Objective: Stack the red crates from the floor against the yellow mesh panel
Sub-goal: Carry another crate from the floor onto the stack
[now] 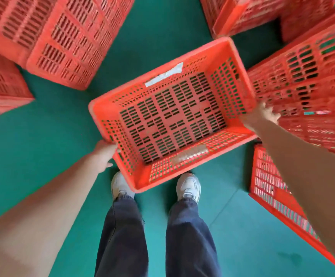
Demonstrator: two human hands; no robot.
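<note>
An empty red slotted crate (172,114) hangs open side up over the green floor, just ahead of my feet, turned at an angle. My left hand (102,154) grips its near-left short end, fingers hidden under the rim. My right hand (262,116) holds the far-right end at the rim, its fingers blurred. White tape strips stick to the inner walls of the crate. No yellow mesh panel is in view.
Red crate stacks stand at the upper left (62,41), far left (0,90), upper right (252,15) and right (310,80). Another red crate (272,196) lies low at the right by my right leg. Green floor (42,120) shows between them.
</note>
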